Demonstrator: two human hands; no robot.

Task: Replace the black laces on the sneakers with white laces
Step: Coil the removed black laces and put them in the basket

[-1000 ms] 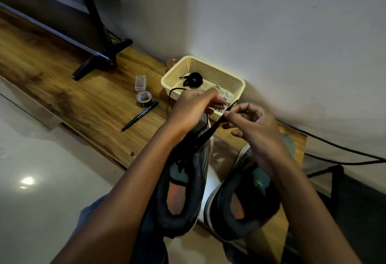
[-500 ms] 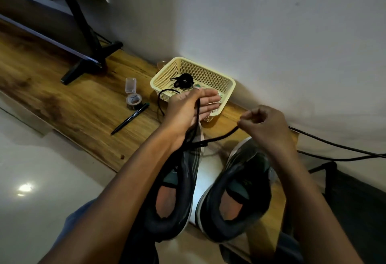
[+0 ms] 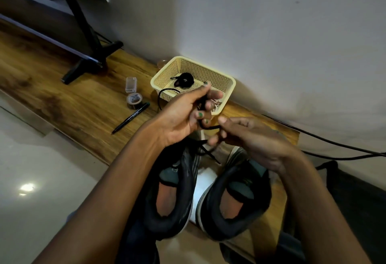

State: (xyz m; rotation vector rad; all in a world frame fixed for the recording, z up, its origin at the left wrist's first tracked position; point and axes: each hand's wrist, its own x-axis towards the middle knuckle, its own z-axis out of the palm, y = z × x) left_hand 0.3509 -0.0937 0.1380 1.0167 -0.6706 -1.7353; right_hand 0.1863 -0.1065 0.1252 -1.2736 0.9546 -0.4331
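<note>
Two dark sneakers stand heel-first toward me on the wooden shelf, the left sneaker and the right sneaker. A loose black lace runs between my hands above the left shoe's toe. My left hand grips a bundle of this lace, and a loop of it arcs out to the left. My right hand pinches the lace between thumb and fingers. A rolled black lace lies in the cream basket. White laces are partly hidden behind my left fingers.
A black pen, a roll of tape and a small clear box lie left of the basket. A black stand foot sits further left. Black cables trail along the wall at right.
My right hand moved left, back toward my left hand. My left hand's fingers curled round the lace, gathering more of it; the stretch between the hands is now short.
</note>
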